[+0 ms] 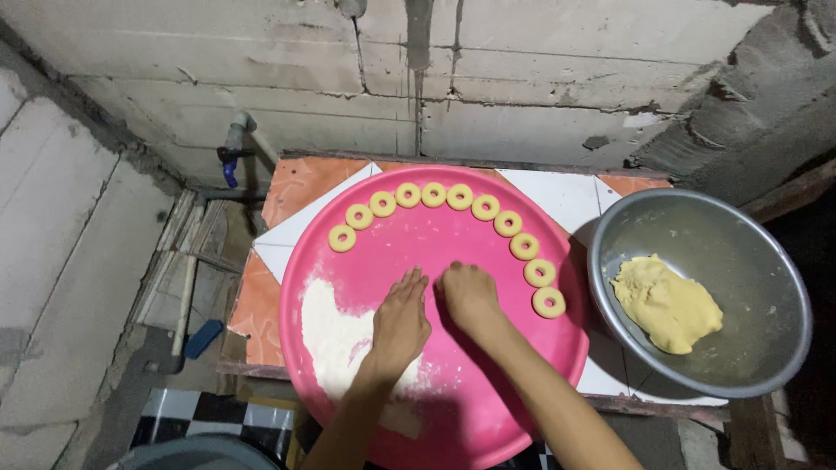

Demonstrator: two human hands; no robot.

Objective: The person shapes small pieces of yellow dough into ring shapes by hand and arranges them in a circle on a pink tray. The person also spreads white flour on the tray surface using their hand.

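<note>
Two hands on round pink plastic tray [488, 400], side by side at middle. Your left hand [401, 322] flat, fingers extended, beside white flour patch [331, 335]. Right hand [468, 296] curled, fingers closed; contents hidden. Beyond, ten yellow dough rings [459, 197] arc along far rim. Right: round metal bowl [766, 270] holds yellow dough lump [666, 305], nearer right hand.

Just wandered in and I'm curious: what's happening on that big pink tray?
A person is working with both bare hands pressed down near the middle of a round pink tray. The left hand lies flat by a patch of white flour; the right hand is curled beside it. What lies under them is hidden. Ten small dough rings sit in an arc along the tray's far edge. A metal bowl to the right holds a lump of yellow dough.
</note>
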